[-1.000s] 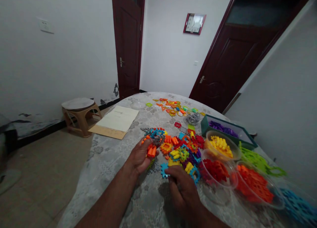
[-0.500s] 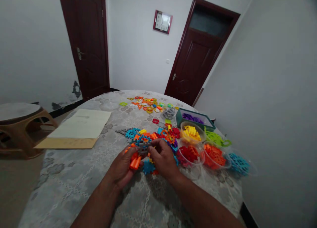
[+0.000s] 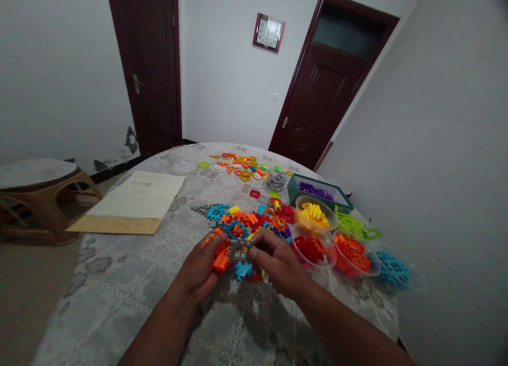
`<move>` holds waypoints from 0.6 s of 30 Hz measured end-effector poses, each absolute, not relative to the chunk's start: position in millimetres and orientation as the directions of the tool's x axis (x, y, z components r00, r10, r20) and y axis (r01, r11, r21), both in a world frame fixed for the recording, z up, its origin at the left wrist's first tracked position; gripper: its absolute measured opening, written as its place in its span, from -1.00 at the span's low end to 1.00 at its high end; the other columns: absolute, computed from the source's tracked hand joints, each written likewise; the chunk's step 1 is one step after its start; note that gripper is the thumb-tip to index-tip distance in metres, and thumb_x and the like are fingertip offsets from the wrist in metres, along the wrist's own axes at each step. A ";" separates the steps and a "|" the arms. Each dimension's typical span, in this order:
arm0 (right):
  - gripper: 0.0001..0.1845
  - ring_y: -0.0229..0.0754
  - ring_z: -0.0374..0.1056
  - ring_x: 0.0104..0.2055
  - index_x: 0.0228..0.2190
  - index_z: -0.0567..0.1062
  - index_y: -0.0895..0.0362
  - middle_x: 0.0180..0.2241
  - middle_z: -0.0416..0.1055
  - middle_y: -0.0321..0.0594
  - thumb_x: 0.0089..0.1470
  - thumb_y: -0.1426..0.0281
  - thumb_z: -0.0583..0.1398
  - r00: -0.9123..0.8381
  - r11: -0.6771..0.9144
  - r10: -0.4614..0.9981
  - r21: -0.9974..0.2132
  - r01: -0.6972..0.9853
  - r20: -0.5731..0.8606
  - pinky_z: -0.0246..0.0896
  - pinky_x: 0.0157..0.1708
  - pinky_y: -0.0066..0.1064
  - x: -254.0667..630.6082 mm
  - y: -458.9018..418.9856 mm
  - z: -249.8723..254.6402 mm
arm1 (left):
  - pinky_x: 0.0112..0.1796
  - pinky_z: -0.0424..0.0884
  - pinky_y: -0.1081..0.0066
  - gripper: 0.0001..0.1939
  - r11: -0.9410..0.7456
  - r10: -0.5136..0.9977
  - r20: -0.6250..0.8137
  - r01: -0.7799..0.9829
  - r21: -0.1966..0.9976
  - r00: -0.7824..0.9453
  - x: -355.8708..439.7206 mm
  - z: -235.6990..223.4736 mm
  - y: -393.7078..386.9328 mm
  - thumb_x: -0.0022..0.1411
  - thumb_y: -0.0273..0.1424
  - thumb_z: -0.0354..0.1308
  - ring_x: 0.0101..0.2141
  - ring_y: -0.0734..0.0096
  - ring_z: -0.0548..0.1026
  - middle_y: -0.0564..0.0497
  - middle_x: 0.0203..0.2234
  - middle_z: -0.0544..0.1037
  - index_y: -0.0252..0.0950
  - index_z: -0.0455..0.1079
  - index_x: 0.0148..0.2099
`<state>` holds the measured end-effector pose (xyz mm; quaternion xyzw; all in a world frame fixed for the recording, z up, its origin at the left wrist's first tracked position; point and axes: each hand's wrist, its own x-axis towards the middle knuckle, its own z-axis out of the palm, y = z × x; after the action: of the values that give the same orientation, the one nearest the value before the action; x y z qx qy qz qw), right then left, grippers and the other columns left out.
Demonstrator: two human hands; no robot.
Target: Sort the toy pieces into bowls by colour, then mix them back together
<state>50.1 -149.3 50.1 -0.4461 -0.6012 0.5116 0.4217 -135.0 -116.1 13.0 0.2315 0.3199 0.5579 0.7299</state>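
Note:
My left hand [image 3: 202, 268] is curled around a small build of orange plastic pieces [image 3: 220, 259] just above the table. A grey toothed piece [image 3: 239, 252] sits between both hands, and my right hand [image 3: 278, 262] pinches it against the orange build. A blue toothed piece [image 3: 242, 270] lies on the cloth right under the hands. Just beyond them spreads a heap of mixed coloured interlocking pieces [image 3: 254, 220].
Round table with a grey patterned cloth [image 3: 119, 281]. Clear bowls of yellow [image 3: 315, 215], red [image 3: 311, 247] and orange [image 3: 351, 252] pieces, a green box of purple pieces [image 3: 317, 188], loose green and blue pieces at right. A paper on cardboard [image 3: 135, 202] at left; more pieces far back [image 3: 242, 167]. Stool [image 3: 37, 191] on floor.
My right hand came up from the cloth near the blue piece and joined the left hand on the grey piece. The camera view swung right and steadied.

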 end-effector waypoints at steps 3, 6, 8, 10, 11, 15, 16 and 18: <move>-0.81 -0.27 0.34 -0.45 -0.32 0.41 0.09 -0.48 0.42 -0.37 0.23 0.24 0.24 -0.278 0.096 0.959 -0.985 0.144 0.053 0.24 -0.41 -0.44 56.9 -148.1 55.8 | -0.47 0.53 0.42 -0.78 0.279 0.960 -0.229 -0.661 0.696 0.164 -135.3 16.4 -117.7 0.16 -0.38 0.37 -0.42 0.31 0.61 -0.05 -0.35 0.62 -0.31 0.46 -0.17; -0.81 -0.28 0.35 -0.49 -0.28 0.42 0.08 -0.51 0.43 -0.40 0.28 0.22 0.20 -0.204 0.155 0.973 -0.962 0.224 0.110 0.25 -0.43 -0.45 76.8 -128.3 67.4 | -0.52 0.51 0.44 -0.75 0.294 0.952 -0.272 -0.670 0.682 0.141 -136.0 17.6 -118.3 0.13 -0.40 0.38 -0.33 0.24 0.66 -0.05 -0.27 0.63 -0.27 0.43 -0.15; -0.80 -0.28 0.34 -0.52 -0.22 0.46 0.09 -0.52 0.43 -0.41 0.26 0.21 0.23 -0.085 0.191 0.981 -0.927 0.321 0.173 0.24 -0.47 -0.46 97.2 -100.0 78.5 | -0.54 0.50 0.44 -0.74 0.302 0.947 -0.292 -0.680 0.669 0.133 -136.4 17.0 -118.1 0.11 -0.41 0.39 -0.29 0.19 0.68 -0.03 -0.24 0.63 -0.24 0.40 -0.18; -0.80 -0.29 0.36 -0.52 -0.20 0.52 0.12 -0.52 0.45 -0.38 0.20 0.26 0.28 0.053 0.184 0.973 -0.892 0.412 0.225 0.26 -0.47 -0.47 119.4 -61.4 90.0 | -0.55 0.50 0.43 -0.72 0.304 0.944 -0.306 -0.682 0.665 0.123 -136.6 16.1 -118.0 0.10 -0.41 0.40 -0.28 0.17 0.69 -0.01 -0.25 0.62 -0.23 0.37 -0.19; -0.82 -0.28 0.36 -0.54 -0.21 0.53 0.15 -0.54 0.45 -0.37 0.17 0.31 0.29 0.133 0.126 0.970 -0.893 0.431 0.201 0.27 -0.50 -0.48 129.8 -39.9 95.1 | -0.55 0.51 0.42 -0.71 0.306 0.942 -0.313 -0.680 0.666 0.117 -136.6 15.5 -118.1 0.10 -0.40 0.40 -0.29 0.17 0.69 -0.01 -0.25 0.62 -0.23 0.37 -0.19; -0.91 -0.29 0.36 -0.56 -0.22 0.51 0.22 -0.58 0.39 -0.37 0.20 0.48 0.26 0.308 0.033 0.934 -0.903 0.429 0.181 0.30 -0.54 -0.49 158.9 42.2 107.3 | -0.55 0.53 0.40 -0.69 0.304 0.942 -0.320 -0.671 0.676 0.104 -136.9 12.8 -118.7 0.10 -0.40 0.42 -0.29 0.18 0.68 -0.02 -0.23 0.62 -0.23 0.38 -0.16; -0.91 -0.30 0.36 -0.56 -0.21 0.50 0.24 -0.57 0.39 -0.37 0.22 0.50 0.25 0.340 0.019 0.924 -0.907 0.421 0.177 0.33 -0.53 -0.49 162.7 58.5 108.3 | -0.54 0.54 0.39 -0.69 0.302 0.943 -0.316 -0.668 0.680 0.104 -137.0 11.9 -118.6 0.10 -0.39 0.42 -0.28 0.18 0.69 -0.03 -0.22 0.62 -0.23 0.38 -0.16; -0.91 -0.32 0.37 -0.54 -0.17 0.50 0.25 -0.53 0.40 -0.37 0.28 0.49 0.26 0.392 -0.012 0.905 -0.915 0.404 0.162 0.36 -0.50 -0.49 167.4 83.7 108.2 | -0.53 0.55 0.39 -0.69 0.302 0.943 -0.315 -0.661 0.687 0.104 -137.2 10.3 -117.9 0.11 -0.38 0.42 -0.26 0.16 0.69 -0.05 -0.19 0.63 -0.23 0.38 -0.15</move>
<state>167.4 83.7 108.2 -0.6660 -0.4914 0.2495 0.5026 -137.2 -117.9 10.3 0.1917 0.3685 0.5586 0.7180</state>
